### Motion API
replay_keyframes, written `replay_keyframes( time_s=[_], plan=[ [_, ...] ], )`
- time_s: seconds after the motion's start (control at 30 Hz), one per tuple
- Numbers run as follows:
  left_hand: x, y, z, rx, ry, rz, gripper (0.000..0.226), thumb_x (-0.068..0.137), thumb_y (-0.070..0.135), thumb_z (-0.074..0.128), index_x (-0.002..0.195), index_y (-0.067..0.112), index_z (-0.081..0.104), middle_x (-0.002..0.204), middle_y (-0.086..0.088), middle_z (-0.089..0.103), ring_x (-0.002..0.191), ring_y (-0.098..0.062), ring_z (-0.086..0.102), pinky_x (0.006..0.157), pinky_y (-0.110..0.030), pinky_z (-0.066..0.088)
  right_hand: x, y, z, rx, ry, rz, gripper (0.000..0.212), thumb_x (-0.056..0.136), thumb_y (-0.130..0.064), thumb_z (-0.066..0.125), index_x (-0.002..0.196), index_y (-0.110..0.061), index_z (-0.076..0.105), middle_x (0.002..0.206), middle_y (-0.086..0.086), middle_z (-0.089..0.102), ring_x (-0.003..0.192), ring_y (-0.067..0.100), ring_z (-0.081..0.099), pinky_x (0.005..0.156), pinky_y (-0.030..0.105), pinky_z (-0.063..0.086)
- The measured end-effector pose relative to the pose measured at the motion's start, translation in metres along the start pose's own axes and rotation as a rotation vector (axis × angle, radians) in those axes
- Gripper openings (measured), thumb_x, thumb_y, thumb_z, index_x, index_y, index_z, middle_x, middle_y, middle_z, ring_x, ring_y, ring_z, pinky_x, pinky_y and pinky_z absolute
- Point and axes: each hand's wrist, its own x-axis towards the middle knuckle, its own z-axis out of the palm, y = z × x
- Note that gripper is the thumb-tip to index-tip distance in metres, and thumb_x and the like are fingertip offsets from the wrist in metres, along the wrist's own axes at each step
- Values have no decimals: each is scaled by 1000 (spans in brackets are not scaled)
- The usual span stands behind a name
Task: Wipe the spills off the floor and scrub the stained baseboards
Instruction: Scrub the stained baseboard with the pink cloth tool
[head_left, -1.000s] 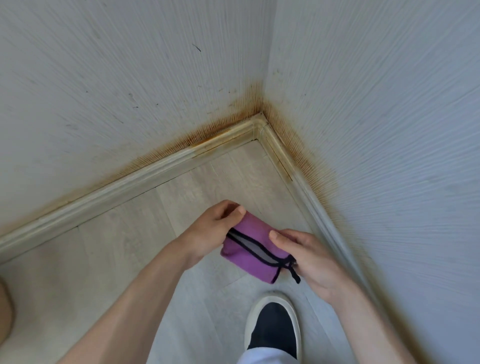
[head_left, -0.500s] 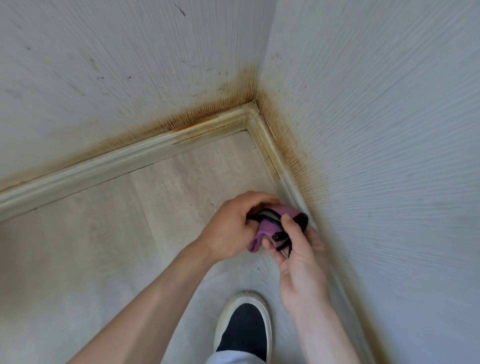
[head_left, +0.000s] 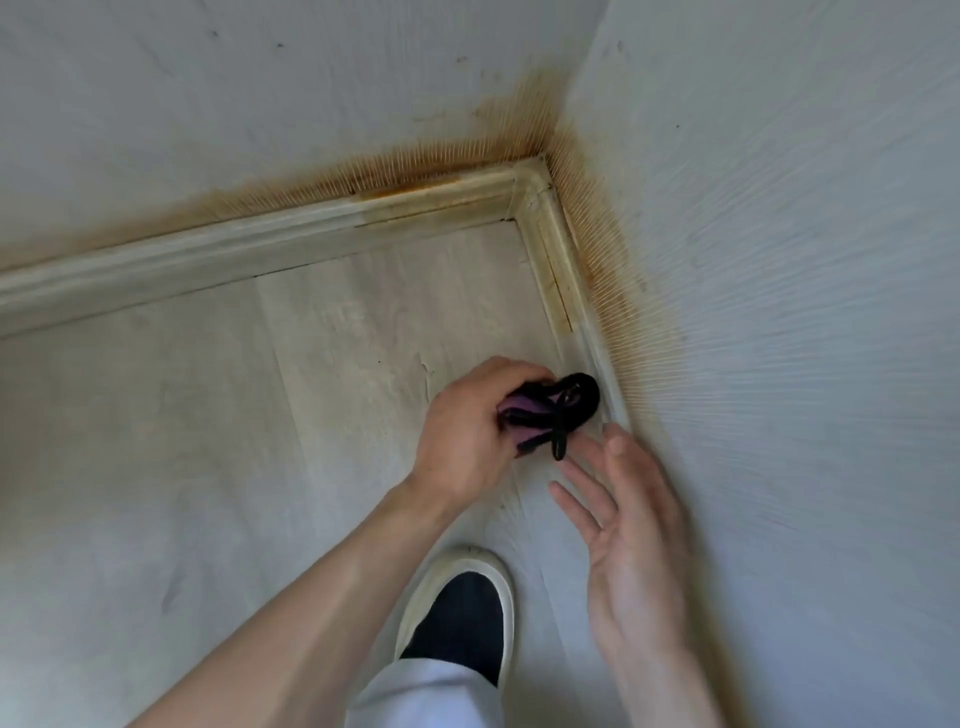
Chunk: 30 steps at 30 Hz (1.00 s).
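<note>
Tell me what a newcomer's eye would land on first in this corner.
First the rusty brown stain, thickest in the corner where the two walls meet and fading out along both, just above the baseboard. Next the hands, low by the right wall: the left hand grips a bunched purple cloth with black trim, while the right hand is spread open just below it. A dark shoe stands on the floor beneath them.

No lettering, label, brand mark or number can be read anywhere (the purple cloth (head_left: 511, 415), the shoe (head_left: 462, 618), the baseboard (head_left: 260, 249) and the walls all show plain surfaces).
</note>
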Motion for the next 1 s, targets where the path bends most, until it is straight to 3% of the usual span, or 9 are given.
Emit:
replay_keyframes(
  time_s=[0.1, 0.17, 0.3, 0.4, 0.53, 0.63, 0.7, 0.83, 1.0],
  plan=[
    [11, -1, 12, -175, 80, -80, 40, 84, -4, 74, 114, 22, 73, 110, 6, 70, 102, -11, 68, 86, -41, 60, -3, 9, -12, -53, -4, 26, 40, 94, -34, 58, 124, -8, 65, 107, 16, 75, 101, 32, 74, 92, 47, 55],
    [23, 1, 17, -169, 106, -90, 34, 87, -3, 68, 111, 20, 71, 107, 5, 70, 98, -8, 67, 87, -31, 58, -5, 14, -16, -111, -17, 25, 36, 94, -33, 59, 118, -8, 68, 103, 18, 74, 97, 33, 74, 87, 44, 55],
    [39, 4, 16, -253, -33, -163, 20, 86, -8, 60, 93, 9, 69, 89, 2, 70, 82, -7, 63, 74, -22, 49, -5, 19, -18, -168, -59, 20, 37, 90, -35, 60, 114, -9, 71, 98, 19, 74, 91, 34, 72, 83, 41, 55],
    [42, 6, 19, -237, -43, -188, 22, 81, 0, 65, 93, 18, 68, 86, 8, 71, 87, -10, 66, 82, -30, 53, -5, 22, -18, -187, -87, 6, 33, 92, -32, 60, 112, -9, 71, 95, 19, 74, 86, 31, 72, 81, 40, 56],
    [42, 1, 42, -107, 225, -243, 36, 83, 21, 78, 115, 27, 63, 105, 11, 69, 103, -18, 65, 87, -42, 56, -6, 28, -19, -189, -94, -24, 32, 91, -30, 60, 110, -7, 71, 90, 19, 74, 79, 28, 71, 79, 39, 55],
    [36, 1, 51, 85, 379, -278, 51, 80, 33, 81, 125, 30, 58, 121, 11, 59, 110, -14, 54, 100, -34, 45, -8, 30, -23, -194, -84, -70, 28, 92, -28, 59, 107, -10, 73, 88, 17, 73, 78, 27, 70, 79, 39, 55],
    [31, 7, 50, 160, 494, -310, 55, 79, 33, 82, 125, 25, 54, 122, 8, 49, 107, -10, 47, 97, -25, 39, -9, 31, -27, -189, -72, -86, 24, 92, -27, 59, 104, -14, 75, 87, 17, 73, 79, 27, 69, 79, 38, 55],
    [27, 22, 53, -74, 336, -281, 17, 96, 14, 63, 112, 21, 62, 108, 5, 59, 90, -5, 60, 81, -27, 52, -10, 36, -30, -187, -68, -90, 20, 92, -25, 59, 99, -18, 76, 85, 17, 73, 77, 26, 68, 79, 42, 53],
    [24, 25, 52, -362, 286, -362, 17, 105, 36, 52, 110, 32, 68, 106, 2, 70, 94, -13, 67, 85, -30, 54, -13, 44, -34, -193, -84, -80, 23, 92, -25, 61, 103, -10, 74, 84, 19, 72, 76, 26, 68, 76, 40, 53]
  ],
)
